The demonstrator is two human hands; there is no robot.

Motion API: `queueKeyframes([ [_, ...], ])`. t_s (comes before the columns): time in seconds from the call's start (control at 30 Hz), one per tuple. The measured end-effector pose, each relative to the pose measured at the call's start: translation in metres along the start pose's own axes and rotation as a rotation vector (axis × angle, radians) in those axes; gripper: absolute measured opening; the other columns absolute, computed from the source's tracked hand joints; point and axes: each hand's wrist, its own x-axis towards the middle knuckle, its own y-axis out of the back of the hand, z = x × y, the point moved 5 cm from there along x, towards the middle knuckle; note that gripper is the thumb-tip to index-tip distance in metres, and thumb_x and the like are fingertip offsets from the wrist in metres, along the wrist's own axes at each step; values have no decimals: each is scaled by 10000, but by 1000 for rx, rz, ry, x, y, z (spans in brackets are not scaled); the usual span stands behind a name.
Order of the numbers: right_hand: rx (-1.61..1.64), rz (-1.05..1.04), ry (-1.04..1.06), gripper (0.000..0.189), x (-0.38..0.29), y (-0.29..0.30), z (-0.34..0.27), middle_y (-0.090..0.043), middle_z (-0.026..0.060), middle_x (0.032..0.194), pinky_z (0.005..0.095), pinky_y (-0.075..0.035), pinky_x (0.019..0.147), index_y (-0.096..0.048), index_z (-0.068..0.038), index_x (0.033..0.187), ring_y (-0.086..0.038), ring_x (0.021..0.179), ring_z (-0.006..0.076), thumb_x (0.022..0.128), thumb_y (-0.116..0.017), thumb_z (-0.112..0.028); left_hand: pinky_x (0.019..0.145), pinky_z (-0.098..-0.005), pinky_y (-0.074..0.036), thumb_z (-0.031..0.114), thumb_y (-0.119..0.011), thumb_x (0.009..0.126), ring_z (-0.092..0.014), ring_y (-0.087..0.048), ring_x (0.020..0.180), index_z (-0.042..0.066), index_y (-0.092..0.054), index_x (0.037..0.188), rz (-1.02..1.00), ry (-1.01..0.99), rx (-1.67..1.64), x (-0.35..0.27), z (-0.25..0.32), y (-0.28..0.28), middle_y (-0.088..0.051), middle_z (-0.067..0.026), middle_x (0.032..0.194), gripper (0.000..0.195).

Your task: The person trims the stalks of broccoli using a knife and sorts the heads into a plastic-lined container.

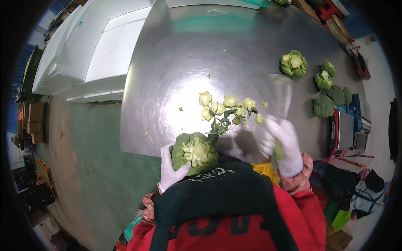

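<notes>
In my white-gloved left hand (169,174) is a broccoli head (196,152), its cut stem facing up, held against my dark apron at the table's near edge. My right hand (286,146), gloved too, grips a knife by its green handle (278,150). The broad blade (282,94) points away from me over the steel table (160,84) and is blurred. Between the hands, beyond the broccoli, lie several pale cut stem pieces (217,108) and some dark green leaf trimmings (223,122).
Several broccoli heads (323,106) sit along the table's right side, beside what looks like a scale (344,128). White foam boxes (106,53) stand at the left. A yellow crate (266,170) shows below the near edge. Another person (366,194) is at lower right.
</notes>
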Motion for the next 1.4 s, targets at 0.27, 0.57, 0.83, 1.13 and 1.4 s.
queueKeyframes([
  [0.27, -911, -107, 327, 677, 65, 2, 85, -508, 170, 1395, 319, -480, 939, -506, -60, 1400, -584, 1098, 230, 787, -781, -140, 1036, -490, -463, 361, -408, 982, -298, -526, 1277, 12, -454, 1391, -283, 572, -1302, 61, -2, -14, -552, -187, 1353, 540],
  [0.57, -341, -151, 156, 762, 92, 38, 108, -590, -4, 1043, 221, -471, 752, -406, -31, 1461, -537, 849, 59, 836, -783, -248, 768, -476, -557, 699, -292, 953, -455, -591, 1045, 65, -348, 1487, -743, 928, -1693, 68, 25, -78, -443, -330, 1390, 831],
  [0.83, -20, -81, 120, 748, 67, 108, 112, -604, 17, 970, 165, -466, 490, -418, 6, 1407, -601, 656, 56, 861, -751, -380, 512, -299, -458, 744, -271, 933, -221, -503, 672, 60, -413, 1447, -1013, 1144, -1515, 74, 30, -130, -587, -281, 1130, 867],
  [1.13, 120, -8, 278, 755, 37, 114, 93, -507, 119, 1341, 336, -389, 1059, -372, -1, 1422, -506, 1222, 197, 810, -767, -202, 707, -454, -637, 637, -322, 973, -393, -703, 923, 84, -411, 1446, -892, 1059, -1113, 100, 15, -162, -610, -213, 1270, 733],
  [1.4, 244, 117, 360, 692, 33, 141, 90, -550, 118, 1295, 298, -499, 911, -393, 28, 1405, -577, 1121, 192, 848, -728, -209, 748, -424, -632, 544, -322, 1021, -378, -703, 937, 55, -367, 1449, -788, 771, -1016, 119, 30, -174, -619, -225, 1246, 651],
])
